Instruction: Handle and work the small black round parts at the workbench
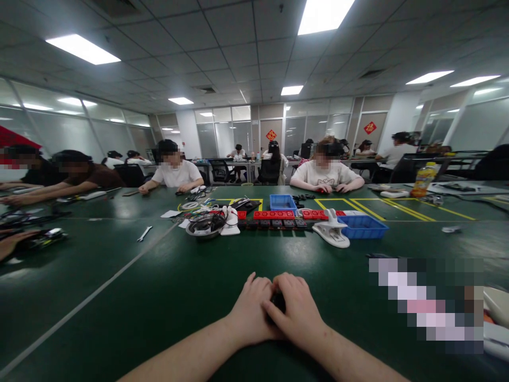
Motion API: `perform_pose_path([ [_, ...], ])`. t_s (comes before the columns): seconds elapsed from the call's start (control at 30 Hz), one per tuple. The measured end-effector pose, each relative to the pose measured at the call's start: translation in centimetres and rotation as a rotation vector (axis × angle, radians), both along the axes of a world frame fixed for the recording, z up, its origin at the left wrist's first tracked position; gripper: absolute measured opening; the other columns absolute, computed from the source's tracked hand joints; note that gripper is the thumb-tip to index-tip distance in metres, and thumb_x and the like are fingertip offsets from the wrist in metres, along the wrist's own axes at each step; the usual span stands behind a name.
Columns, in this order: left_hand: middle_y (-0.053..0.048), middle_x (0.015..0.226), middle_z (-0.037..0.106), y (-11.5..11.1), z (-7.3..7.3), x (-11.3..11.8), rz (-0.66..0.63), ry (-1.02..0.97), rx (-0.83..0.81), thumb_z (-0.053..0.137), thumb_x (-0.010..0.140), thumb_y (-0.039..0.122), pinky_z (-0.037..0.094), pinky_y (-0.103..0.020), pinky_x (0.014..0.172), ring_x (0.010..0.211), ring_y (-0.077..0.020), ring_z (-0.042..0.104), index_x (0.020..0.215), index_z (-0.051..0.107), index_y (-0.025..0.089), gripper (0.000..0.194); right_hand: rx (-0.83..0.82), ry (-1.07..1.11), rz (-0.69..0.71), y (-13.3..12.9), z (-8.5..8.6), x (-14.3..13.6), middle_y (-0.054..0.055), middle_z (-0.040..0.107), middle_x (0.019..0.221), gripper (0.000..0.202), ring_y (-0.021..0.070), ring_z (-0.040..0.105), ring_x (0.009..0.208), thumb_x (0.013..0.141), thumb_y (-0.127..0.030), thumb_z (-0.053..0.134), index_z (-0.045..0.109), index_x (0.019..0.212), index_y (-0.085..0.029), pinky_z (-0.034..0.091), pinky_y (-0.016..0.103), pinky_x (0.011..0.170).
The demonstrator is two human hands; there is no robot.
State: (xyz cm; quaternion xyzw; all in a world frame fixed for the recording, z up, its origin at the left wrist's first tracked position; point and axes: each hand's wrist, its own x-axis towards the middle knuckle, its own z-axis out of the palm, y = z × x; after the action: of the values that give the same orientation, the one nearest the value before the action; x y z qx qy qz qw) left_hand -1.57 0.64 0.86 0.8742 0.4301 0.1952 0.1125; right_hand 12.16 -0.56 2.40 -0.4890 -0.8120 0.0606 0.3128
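Both my hands meet over the green table [191,297], near its front edge. My left hand [254,305] has its fingers curled, and its right side touches my other hand. My right hand [296,302] is bent around a small black object [279,301], which shows only in the gap between the two hands. Most of that object is hidden by my fingers, so its kind cannot be made out. Which of the two hands bears it is also unclear.
Ahead stand red power strips [274,215], a blue tray [363,226], a smaller blue tray [282,202], a white clamp-like stand [333,233] and a metal bowl [202,228] with cables. A wrench [145,234] lies left. People sit across and at the left.
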Motion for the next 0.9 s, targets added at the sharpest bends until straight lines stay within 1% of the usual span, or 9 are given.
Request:
perform_pose_path([
  [0.1, -0.003, 0.096, 0.054, 0.0, 0.0, -0.1, 0.013, -0.003, -0.012, 0.069, 0.057, 0.045, 0.019, -0.048, 0.104, 0.095, -0.0237, 0.050, 0.107, 0.051, 0.021, 0.058, -0.035, -0.052, -0.050, 0.1, -0.1, -0.2, 0.003, 0.053, 0.075, 0.013, 0.0190, 0.048, 0.073, 0.075, -0.030, 0.054, 0.049, 0.073, -0.018, 0.035, 0.034, 0.069],
  [0.23, -0.001, 0.094, 0.054, 0.4, 0.1, -0.3, -0.015, -0.029, -0.038, 0.070, 0.056, 0.041, 0.022, -0.047, 0.103, 0.091, -0.0218, 0.051, 0.102, 0.053, 0.022, 0.053, -0.057, -0.094, -0.026, 0.1, 0.0, -0.2, 0.003, 0.053, 0.075, 0.011, 0.0182, 0.047, 0.072, 0.076, -0.028, 0.051, 0.050, 0.071, -0.018, 0.035, 0.032, 0.067],
  [0.37, -0.001, 0.090, 0.053, 1.1, -0.2, -0.6, -0.061, -0.038, -0.063, 0.071, 0.054, 0.038, 0.035, -0.040, 0.092, 0.086, -0.0212, 0.050, 0.087, 0.056, 0.019, 0.041, -0.046, -0.076, 0.160, 0.0, 0.4, 0.3, 0.003, 0.053, 0.078, 0.003, 0.0178, 0.046, 0.076, 0.073, -0.016, 0.048, 0.049, 0.072, -0.018, 0.036, 0.032, 0.070],
  [0.47, -0.002, 0.093, 0.052, 1.6, -0.5, -0.9, -0.077, -0.055, -0.090, 0.073, 0.051, 0.036, 0.042, -0.033, 0.081, 0.087, -0.0217, 0.049, 0.084, 0.057, 0.020, 0.040, -0.004, -0.012, 0.289, -0.2, 0.4, 0.4, 0.002, 0.054, 0.077, 0.013, 0.0178, 0.047, 0.077, 0.067, -0.011, 0.042, 0.050, 0.072, -0.019, 0.036, 0.033, 0.072],
  [0.57, -0.002, 0.097, 0.051, 1.9, -0.8, -1.1, -0.123, -0.045, -0.091, 0.075, 0.050, 0.033, 0.041, -0.033, 0.085, 0.092, -0.0223, 0.048, 0.089, 0.058, 0.021, 0.044, 0.055, 0.061, 0.411, -0.7, 0.2, 0.2, 0.001, 0.055, 0.070, 0.018, 0.0170, 0.049, 0.075, 0.060, -0.009, 0.038, 0.050, 0.069, -0.020, 0.036, 0.035, 0.077],
  [0.67, -0.003, 0.100, 0.051, 2.0, -1.1, -1.2, -0.171, -0.023, -0.061, 0.074, 0.055, 0.034, 0.038, -0.034, 0.089, 0.096, -0.0232, 0.047, 0.090, 0.061, 0.023, 0.040, 0.129, 0.090, 0.490, -1.2, 0.3, 0.1, -0.001, 0.054, 0.061, 0.018, 0.0156, 0.051, 0.070, 0.060, -0.010, 0.037, 0.050, 0.064, -0.021, 0.032, 0.038, 0.087],
  [0.73, -0.003, 0.101, 0.051, 2.0, -1.2, -1.3, -0.197, -0.015, -0.045, 0.073, 0.057, 0.035, 0.037, -0.035, 0.089, 0.097, -0.0237, 0.047, 0.092, 0.060, 0.023, 0.039, 0.164, 0.095, 0.492, -1.5, 0.6, 0.1, -0.001, 0.055, 0.061, 0.019, 0.0150, 0.051, 0.069, 0.061, -0.010, 0.036, 0.050, 0.065, -0.021, 0.029, 0.039, 0.092],
  [0.8, -0.003, 0.103, 0.051, 1.9, -1.2, -1.2, -0.212, -0.014, -0.029, 0.073, 0.057, 0.035, 0.036, -0.036, 0.090, 0.098, -0.0240, 0.047, 0.099, 0.057, 0.024, 0.045, 0.178, 0.095, 0.463, -1.6, 1.0, 0.2, -0.001, 0.056, 0.066, 0.020, 0.0158, 0.052, 0.074, 0.062, -0.010, 0.037, 0.051, 0.070, -0.021, 0.026, 0.041, 0.094],
  [0.9, -0.004, 0.106, 0.051, 1.6, -1.0, -1.1, -0.184, -0.032, -0.033, 0.073, 0.055, 0.037, 0.034, -0.040, 0.092, 0.098, -0.0250, 0.047, 0.108, 0.051, 0.024, 0.059, 0.161, 0.089, 0.358, -1.3, 1.3, 0.4, 0.002, 0.056, 0.076, 0.017, 0.0184, 0.049, 0.078, 0.065, -0.015, 0.042, 0.051, 0.078, -0.019, 0.030, 0.042, 0.088],
])
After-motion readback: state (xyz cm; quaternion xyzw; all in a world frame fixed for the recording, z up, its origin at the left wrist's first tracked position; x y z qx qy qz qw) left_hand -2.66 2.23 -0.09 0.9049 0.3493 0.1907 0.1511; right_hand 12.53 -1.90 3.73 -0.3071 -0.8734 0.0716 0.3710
